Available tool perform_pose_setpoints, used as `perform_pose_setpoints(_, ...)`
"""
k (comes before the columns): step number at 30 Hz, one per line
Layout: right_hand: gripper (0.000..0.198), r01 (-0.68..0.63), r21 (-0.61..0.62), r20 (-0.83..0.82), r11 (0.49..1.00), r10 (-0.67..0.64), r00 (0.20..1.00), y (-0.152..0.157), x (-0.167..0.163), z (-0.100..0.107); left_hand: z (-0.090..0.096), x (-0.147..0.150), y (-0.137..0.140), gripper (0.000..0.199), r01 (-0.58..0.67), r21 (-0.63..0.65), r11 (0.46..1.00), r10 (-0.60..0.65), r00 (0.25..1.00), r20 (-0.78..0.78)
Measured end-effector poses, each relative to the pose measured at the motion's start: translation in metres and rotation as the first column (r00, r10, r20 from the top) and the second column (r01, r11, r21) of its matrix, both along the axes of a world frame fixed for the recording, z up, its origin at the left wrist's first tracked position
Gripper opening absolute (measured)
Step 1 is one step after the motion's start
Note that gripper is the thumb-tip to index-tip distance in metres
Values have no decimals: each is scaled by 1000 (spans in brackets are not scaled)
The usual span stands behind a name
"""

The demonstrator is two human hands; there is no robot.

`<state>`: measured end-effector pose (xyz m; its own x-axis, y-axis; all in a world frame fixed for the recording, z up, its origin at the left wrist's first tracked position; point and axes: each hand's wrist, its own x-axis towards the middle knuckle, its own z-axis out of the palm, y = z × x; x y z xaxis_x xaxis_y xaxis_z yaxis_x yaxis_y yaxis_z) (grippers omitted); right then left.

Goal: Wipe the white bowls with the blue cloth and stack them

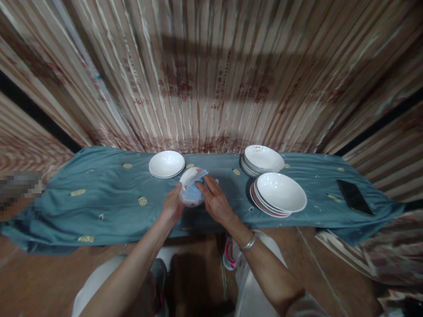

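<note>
My left hand (173, 203) grips the left rim of a small white bowl (187, 177) with reddish marks, held up over the near middle of the table. A light blue cloth (193, 192) is bunched in my right hand (214, 198), its fingers pressing it against the bowl's inside. Part of the bowl is hidden behind the cloth and my fingers. Just beyond, to the left, lies a short stack of white dishes (167, 164).
Two taller stacks stand on the right: flower-patterned white plates (263, 157) at the back and white bowls (281, 191) in front. A black phone (354, 197) lies near the right end of the green tablecloth (122, 207). Behind hangs a pleated curtain (211, 79).
</note>
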<state>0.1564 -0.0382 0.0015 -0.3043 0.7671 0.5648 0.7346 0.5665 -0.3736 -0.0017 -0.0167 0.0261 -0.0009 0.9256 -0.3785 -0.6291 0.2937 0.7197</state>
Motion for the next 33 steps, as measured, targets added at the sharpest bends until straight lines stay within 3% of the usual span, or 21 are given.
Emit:
perform_pose_setpoints(6, 49, 67, -45, -75, 997, -71, 995, 8, 6, -4, 1, 0, -3, 23, 19, 24, 1000, -20, 999, 30)
perform_pose_setpoints(15, 42, 177, -96, -186, 980, -192, 963, 20, 14, -30, 3, -1, -3, 28, 29, -29, 999, -29, 1000, -8)
perform_pose_setpoints(20, 30, 225, -117, -67, 967, -234, 970, 12, 12, -34, -3, -3, -1, 34, 14, -32, 999, -13, 999, 46)
perform_pose_setpoints(26, 15, 251, -163, 172, 954, -223, 960, -3, 9, -17, -8, -5, 4, 42, 16, -73, 997, -9, 996, 91)
perform_pose_setpoints(33, 11, 149, -90, 224, 985, -125, 966, -12, 0, -7, -9, -8, 6, 41, 58, -103, 993, -47, 993, 107)
